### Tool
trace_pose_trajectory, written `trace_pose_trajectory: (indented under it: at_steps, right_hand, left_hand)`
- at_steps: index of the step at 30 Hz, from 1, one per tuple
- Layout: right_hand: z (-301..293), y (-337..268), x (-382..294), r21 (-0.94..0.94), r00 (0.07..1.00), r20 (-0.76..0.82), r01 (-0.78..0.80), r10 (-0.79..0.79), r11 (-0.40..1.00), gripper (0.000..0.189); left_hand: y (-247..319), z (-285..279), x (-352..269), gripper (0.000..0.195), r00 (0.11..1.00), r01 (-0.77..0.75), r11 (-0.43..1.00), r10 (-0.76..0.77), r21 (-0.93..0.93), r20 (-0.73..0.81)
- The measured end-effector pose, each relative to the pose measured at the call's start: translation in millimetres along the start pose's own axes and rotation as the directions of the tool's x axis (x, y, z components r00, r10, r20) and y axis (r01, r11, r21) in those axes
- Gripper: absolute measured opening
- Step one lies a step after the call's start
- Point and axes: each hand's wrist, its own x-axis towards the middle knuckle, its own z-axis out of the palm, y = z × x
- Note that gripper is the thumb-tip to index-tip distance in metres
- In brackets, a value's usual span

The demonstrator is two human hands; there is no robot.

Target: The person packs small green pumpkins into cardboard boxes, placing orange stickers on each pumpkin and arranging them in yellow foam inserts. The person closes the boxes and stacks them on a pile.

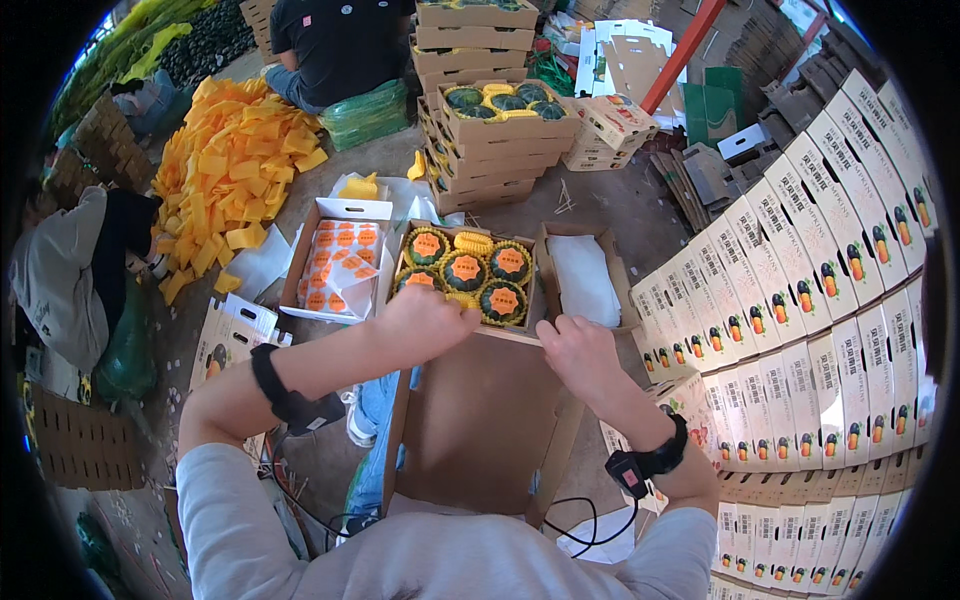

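Note:
Before me a cardboard carton (534, 294) holds several dark green pumpkins (464, 270) in yellow foam nets, most with orange stickers. My left hand (435, 322) is curled over its near left side, fingertips hidden from view. At its near right corner is my right hand (577, 346), fingers bent together; whether either hand grips anything is unclear. Between my forearms and nearest my body lies a brown cardboard panel with raised sides (480, 420). Left of the pumpkins, a white-rimmed box (289, 289) contains sheets of orange stickers (341, 262).
White paper sheets (585, 277) lie in a small box at right. Printed cartons (757, 300) are stacked along the right side. Behind stand stacked pumpkin trays (502, 142) and a heap of yellow foam nets (232, 157). One person (337, 52) sits at the back, another (67, 262) at left.

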Motion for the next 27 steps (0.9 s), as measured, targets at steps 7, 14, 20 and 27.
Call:
trace_pose_trajectory:
  at_steps: [7,14,20,27]
  right_hand:
    - [-85,104,-58,0.031,0.944,-0.206,-0.258,0.259,0.966,0.025]
    - [-92,75,-70,0.73,0.876,-0.172,-0.194,0.45,0.656,0.036]
    - [-28,89,-25,0.981,0.836,0.093,0.015,0.54,-0.192,0.047]
    - [190,97,6,0.589,0.808,0.523,-0.114,0.27,-0.8,0.064]
  left_hand:
    - [-26,18,-67,0.093,0.908,0.091,-0.497,-0.313,-0.863,0.277]
    - [4,25,-33,0.076,0.98,-0.033,-0.757,-0.154,-0.652,0.129]
    - [-79,7,-25,0.05,0.834,0.078,-0.542,-0.425,-0.837,0.353]
    - [-75,147,0,0.08,0.81,0.068,-0.154,-0.568,-0.986,0.145]
